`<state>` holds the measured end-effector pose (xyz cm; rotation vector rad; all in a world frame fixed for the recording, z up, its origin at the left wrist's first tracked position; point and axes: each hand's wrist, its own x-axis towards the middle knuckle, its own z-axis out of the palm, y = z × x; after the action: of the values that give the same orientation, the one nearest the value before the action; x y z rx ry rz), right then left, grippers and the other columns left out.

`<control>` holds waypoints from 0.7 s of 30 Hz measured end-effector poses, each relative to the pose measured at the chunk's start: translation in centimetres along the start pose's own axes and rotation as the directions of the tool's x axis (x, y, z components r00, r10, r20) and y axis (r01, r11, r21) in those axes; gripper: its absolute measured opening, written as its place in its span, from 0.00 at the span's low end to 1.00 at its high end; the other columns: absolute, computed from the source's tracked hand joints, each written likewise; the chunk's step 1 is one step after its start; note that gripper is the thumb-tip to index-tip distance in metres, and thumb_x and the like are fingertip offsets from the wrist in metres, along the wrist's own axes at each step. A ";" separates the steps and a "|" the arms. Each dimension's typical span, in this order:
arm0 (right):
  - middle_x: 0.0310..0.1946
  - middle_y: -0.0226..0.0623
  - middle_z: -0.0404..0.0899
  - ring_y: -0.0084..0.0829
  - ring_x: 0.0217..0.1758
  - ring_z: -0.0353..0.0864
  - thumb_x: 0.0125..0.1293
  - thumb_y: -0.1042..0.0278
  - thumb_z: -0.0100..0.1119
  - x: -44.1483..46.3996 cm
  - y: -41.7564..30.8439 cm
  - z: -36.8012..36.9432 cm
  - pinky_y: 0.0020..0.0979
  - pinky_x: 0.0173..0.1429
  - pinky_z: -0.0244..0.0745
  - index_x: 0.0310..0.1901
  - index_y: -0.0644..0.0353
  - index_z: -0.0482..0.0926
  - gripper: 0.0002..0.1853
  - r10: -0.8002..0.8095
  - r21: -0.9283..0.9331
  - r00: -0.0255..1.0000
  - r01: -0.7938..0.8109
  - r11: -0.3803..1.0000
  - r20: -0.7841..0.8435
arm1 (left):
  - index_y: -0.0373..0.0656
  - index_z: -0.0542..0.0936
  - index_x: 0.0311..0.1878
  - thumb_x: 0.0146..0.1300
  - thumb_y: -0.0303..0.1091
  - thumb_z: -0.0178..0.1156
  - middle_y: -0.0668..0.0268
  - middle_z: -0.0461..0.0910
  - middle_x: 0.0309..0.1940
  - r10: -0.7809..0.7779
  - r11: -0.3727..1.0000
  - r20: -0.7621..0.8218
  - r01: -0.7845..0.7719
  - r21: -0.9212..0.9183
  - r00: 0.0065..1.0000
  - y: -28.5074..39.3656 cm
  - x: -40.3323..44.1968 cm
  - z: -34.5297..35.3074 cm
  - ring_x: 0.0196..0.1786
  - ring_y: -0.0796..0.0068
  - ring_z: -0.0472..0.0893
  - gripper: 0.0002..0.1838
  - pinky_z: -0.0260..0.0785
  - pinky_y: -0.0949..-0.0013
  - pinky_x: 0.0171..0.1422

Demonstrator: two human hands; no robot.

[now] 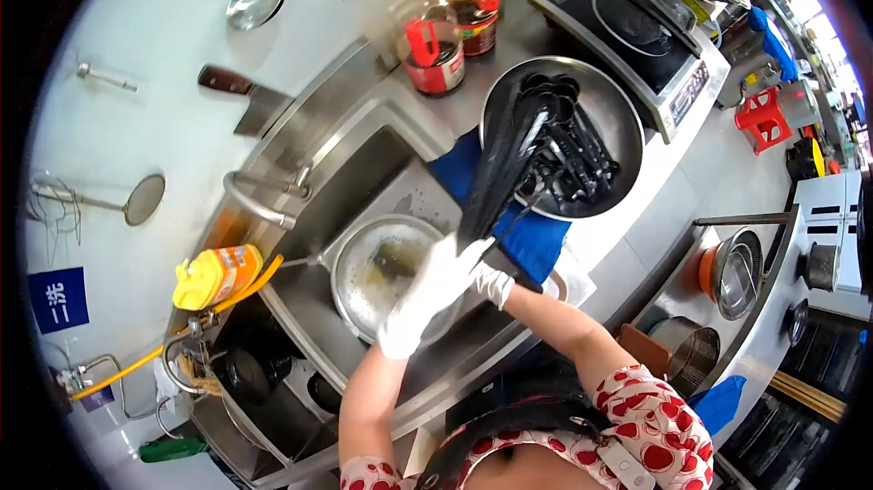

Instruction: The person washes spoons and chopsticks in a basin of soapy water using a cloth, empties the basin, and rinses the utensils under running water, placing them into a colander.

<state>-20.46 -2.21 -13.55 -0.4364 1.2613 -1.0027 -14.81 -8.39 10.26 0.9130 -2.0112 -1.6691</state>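
My left hand [427, 288], in a white glove, is closed round the lower end of a bundle of long black chopsticks [496, 163], slightly blurred. The bundle slants up over a wide steel bowl [627, 117]. Black spoons [573, 158] lie heaped in that bowl. My right hand [493, 285], also gloved in white, is at the bundle's base, its fingers mostly hidden behind the left hand. Below my left hand, a round steel pan [341, 281] with cloudy, foamy water and a dark greenish thing sits in the sink [382, 149].
A faucet [259, 204] arches over the sink. A yellow jug [218, 276] stands left, by a yellow hose [127, 381]. A blue cloth [527, 240] lies under the bowl. Bottles with red handles [427, 49] and an induction cooker [627, 26] stand beyond. A cleaver [259, 108] hangs on the wall.
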 end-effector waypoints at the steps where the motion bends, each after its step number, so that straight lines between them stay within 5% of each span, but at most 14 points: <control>1: 0.37 0.29 0.76 0.23 0.39 0.73 0.64 0.68 0.53 0.2 0.6 -0.2 0.27 0.44 0.71 0.44 0.58 0.77 0.09 0.014 -0.005 1.000 -0.014 1.000 0.009 | 0.36 0.77 0.40 0.64 0.33 0.53 0.69 0.76 0.24 -0.157 0.974 0.103 0.171 -0.147 0.982 0.1 3.2 1.8 0.22 0.84 0.71 0.10 0.64 0.78 0.26; 2: 0.36 0.29 0.76 0.24 0.38 0.73 0.63 0.68 0.53 0.3 1.2 0.0 0.27 0.44 0.71 0.43 0.59 0.77 0.09 0.025 -0.010 1.000 -0.025 1.000 0.019 | 0.37 0.77 0.38 0.65 0.34 0.53 0.70 0.74 0.22 -0.291 0.899 0.226 0.347 -0.269 0.930 0.1 6.1 3.3 0.19 0.85 0.70 0.09 0.62 0.79 0.22; 4: 0.35 0.30 0.77 0.24 0.37 0.74 0.63 0.69 0.53 0.7 1.9 0.1 0.27 0.42 0.71 0.42 0.59 0.77 0.08 0.038 -0.017 0.999 -0.038 0.999 0.039 | 0.40 0.75 0.34 0.65 0.37 0.53 0.73 0.70 0.18 -0.379 0.861 0.374 0.470 -0.192 0.847 2.4 10.4 5.0 0.15 0.87 0.65 0.10 0.55 0.82 0.17; 9: 0.32 0.31 0.77 0.26 0.34 0.75 0.61 0.72 0.53 1.8 2.5 -0.2 0.27 0.38 0.71 0.40 0.61 0.77 0.07 0.058 -0.028 0.996 -0.056 0.998 0.070 | 0.40 0.76 0.35 0.64 0.36 0.53 0.70 0.72 0.19 -0.453 0.850 0.461 0.526 -0.036 0.763 0.4 15.1 8.4 0.15 0.85 0.66 0.10 0.57 0.81 0.15; 10: 0.32 0.31 0.77 0.26 0.33 0.75 0.61 0.72 0.53 2.1 2.5 -0.3 0.28 0.37 0.71 0.40 0.61 0.77 0.07 0.061 -0.034 0.996 -0.058 0.998 0.071 | 0.35 0.77 0.43 0.64 0.37 0.54 0.67 0.76 0.23 -0.422 0.845 0.480 0.526 -0.101 0.769 0.3 15.4 8.3 0.21 0.82 0.72 0.13 0.65 0.79 0.23; 12: 0.31 0.32 0.77 0.26 0.32 0.75 0.61 0.73 0.53 2.7 2.9 -0.2 0.28 0.36 0.71 0.39 0.62 0.77 0.06 0.073 -0.057 0.996 -0.069 0.996 0.061 | 0.31 0.73 0.52 0.63 0.37 0.55 0.58 0.80 0.33 -0.207 0.967 0.441 0.252 -0.046 0.873 0.1 15.6 7.7 0.35 0.77 0.78 0.20 0.71 0.77 0.42; 13: 0.30 0.32 0.77 0.27 0.32 0.75 0.60 0.74 0.53 2.9 3.1 0.0 0.28 0.35 0.71 0.38 0.62 0.77 0.06 0.090 -0.070 0.994 -0.086 0.994 0.053 | 0.31 0.71 0.57 0.62 0.37 0.58 0.53 0.79 0.46 -0.131 0.991 0.261 0.116 0.072 0.957 -1.6 15.7 8.0 0.49 0.73 0.76 0.24 0.65 0.76 0.57; 15: 0.32 0.34 0.78 0.28 0.33 0.76 0.60 0.75 0.53 2.8 2.2 0.2 0.28 0.37 0.72 0.40 0.63 0.77 0.08 0.277 -0.103 0.959 -0.271 0.957 0.050 | 0.34 0.74 0.54 0.61 0.35 0.59 0.56 0.76 0.53 0.025 0.967 0.043 -0.035 0.252 0.999 -1.5 14.7 6.6 0.53 0.72 0.75 0.21 0.64 0.75 0.60; 16: 0.38 0.37 0.77 0.28 0.40 0.74 0.61 0.72 0.54 3.1 3.2 0.7 0.28 0.44 0.70 0.45 0.62 0.76 0.11 0.068 -0.058 0.989 -0.061 0.996 0.128 | 0.35 0.75 0.54 0.61 0.34 0.59 0.58 0.76 0.53 0.181 0.903 -0.074 -0.136 0.407 0.981 0.8 13.3 5.0 0.53 0.72 0.75 0.19 0.64 0.74 0.60; 17: 0.45 0.40 0.76 0.27 0.47 0.73 0.62 0.68 0.55 3.9 4.6 1.1 0.28 0.52 0.68 0.49 0.60 0.74 0.14 -0.150 0.001 0.970 0.152 0.988 0.191 | 0.36 0.76 0.53 0.63 0.33 0.57 0.58 0.76 0.53 0.159 0.953 -0.208 -0.094 0.288 0.965 0.7 11.9 3.3 0.53 0.72 0.75 0.18 0.63 0.73 0.60; 18: 0.44 0.41 0.77 0.28 0.46 0.74 0.61 0.69 0.54 4.2 4.9 1.0 0.29 0.50 0.70 0.49 0.62 0.75 0.14 -0.168 -0.126 0.966 0.195 0.973 0.195 | 0.37 0.76 0.53 0.64 0.32 0.55 0.58 0.76 0.53 0.128 0.985 -0.324 -0.081 0.155 0.937 0.4 10.3 1.5 0.54 0.71 0.75 0.16 0.63 0.72 0.61; 19: 0.43 0.42 0.78 0.30 0.45 0.75 0.60 0.70 0.53 5.0 5.6 1.3 0.30 0.49 0.71 0.48 0.63 0.76 0.15 -0.170 -0.362 0.963 0.237 0.902 0.207 | 0.38 0.77 0.52 0.65 0.30 0.53 0.58 0.76 0.53 -0.004 0.999 -0.506 -0.012 -0.030 0.863 1.3 8.0 0.2 0.54 0.71 0.75 0.14 0.63 0.70 0.62; 20: 0.42 0.43 0.79 0.31 0.44 0.77 0.60 0.71 0.52 6.1 6.6 1.8 0.31 0.47 0.72 0.48 0.65 0.76 0.15 -0.209 -0.619 0.946 0.320 0.717 0.247 | 0.38 0.77 0.52 0.68 0.33 0.48 0.58 0.76 0.53 -0.032 0.999 -0.630 0.030 -0.013 0.776 -0.6 5.9 -1.3 0.55 0.69 0.75 0.15 0.63 0.69 0.63; 21: 0.40 0.44 0.79 0.32 0.43 0.78 0.59 0.72 0.51 8.2 9.4 2.2 0.31 0.45 0.73 0.48 0.66 0.77 0.16 -0.266 -0.829 0.904 0.416 0.374 0.334 | 0.37 0.75 0.55 0.70 0.37 0.44 0.57 0.76 0.53 -0.140 0.990 -0.681 0.115 -0.083 0.718 -3.6 3.0 -3.1 0.56 0.68 0.74 0.18 0.61 0.69 0.64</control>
<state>-15.04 -4.46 -24.75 -1.6596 1.5293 -0.5083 -14.02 -13.01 7.15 1.4290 -1.4183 -1.1500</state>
